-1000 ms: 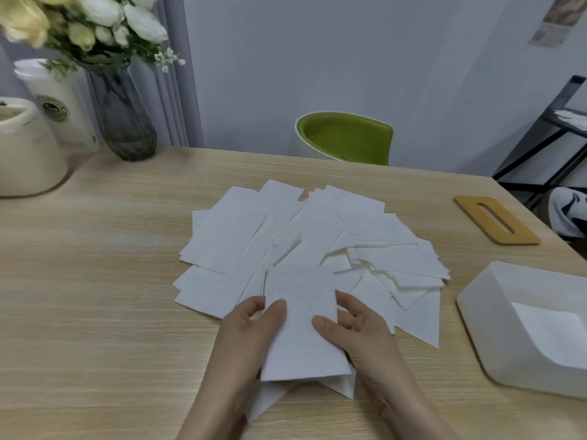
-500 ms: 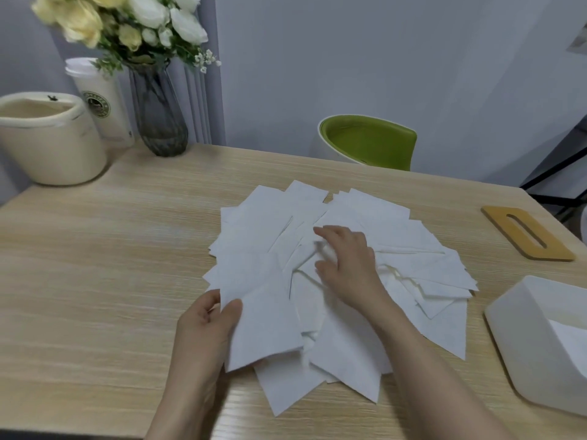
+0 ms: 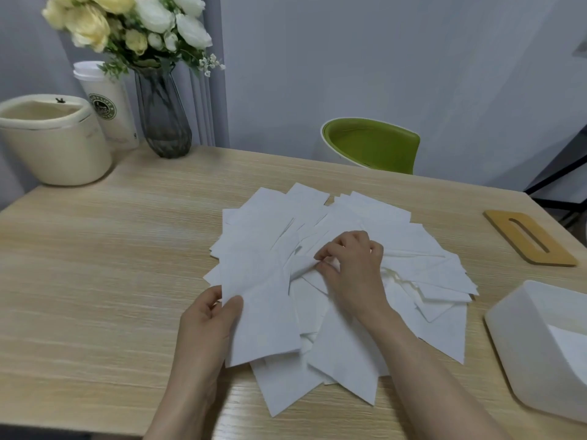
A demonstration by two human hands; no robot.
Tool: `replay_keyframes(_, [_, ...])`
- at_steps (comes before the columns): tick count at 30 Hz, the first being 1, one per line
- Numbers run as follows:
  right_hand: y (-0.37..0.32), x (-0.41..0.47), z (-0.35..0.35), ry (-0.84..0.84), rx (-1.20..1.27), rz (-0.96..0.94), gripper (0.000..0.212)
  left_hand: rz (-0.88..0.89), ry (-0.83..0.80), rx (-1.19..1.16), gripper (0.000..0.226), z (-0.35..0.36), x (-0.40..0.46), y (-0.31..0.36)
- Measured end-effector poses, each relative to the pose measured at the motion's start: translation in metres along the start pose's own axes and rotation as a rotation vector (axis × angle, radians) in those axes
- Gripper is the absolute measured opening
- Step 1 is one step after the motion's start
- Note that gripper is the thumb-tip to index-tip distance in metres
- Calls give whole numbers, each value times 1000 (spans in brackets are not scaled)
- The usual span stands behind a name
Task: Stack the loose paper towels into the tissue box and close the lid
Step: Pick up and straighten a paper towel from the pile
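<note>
One light wood-grain desk [image 3: 95, 281] carries everything. At its centre lies one fanned heap of thin white rectangular paper towels [image 3: 397, 246], overlapping too much for an exact count, roughly two dozen. Two bare hands are in view: one left hand [image 3: 206, 325] near, one right hand [image 3: 352, 262] on the heap. One open white plastic tissue box [image 3: 521, 347] sits near right; one flat tan wooden lid with a slot [image 3: 529, 238] far right. Far left: one cream round container [image 3: 54, 144], one white paper cup [image 3: 108, 106], one grey glass vase of flowers [image 3: 162, 115]. One green chair [image 3: 370, 144] stands beyond.
</note>
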State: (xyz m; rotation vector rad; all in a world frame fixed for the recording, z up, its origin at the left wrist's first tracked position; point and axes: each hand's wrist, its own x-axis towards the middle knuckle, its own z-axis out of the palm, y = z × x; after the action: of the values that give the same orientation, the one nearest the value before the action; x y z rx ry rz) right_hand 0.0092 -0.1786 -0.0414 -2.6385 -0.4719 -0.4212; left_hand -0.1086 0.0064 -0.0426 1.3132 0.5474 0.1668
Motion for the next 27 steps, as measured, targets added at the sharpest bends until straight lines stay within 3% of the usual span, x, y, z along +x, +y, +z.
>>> replay_keyframes(16, [56, -92, -48, 192, 235, 45, 16, 17, -71, 34, 39, 24, -12, -4])
replay_keyframes(21, [71, -110, -61, 167, 423, 260, 31, -16, -106, 47, 39, 38, -15, -7])
replay_keyframes(25, [67, -114, -63, 126, 565, 453, 28, -45, -149, 61, 22, 49, -18, -12])
replay_keyframes(27, [62, -114, -63, 143, 758, 589, 24, -53, -170, 57, 21, 55, -22, -13])
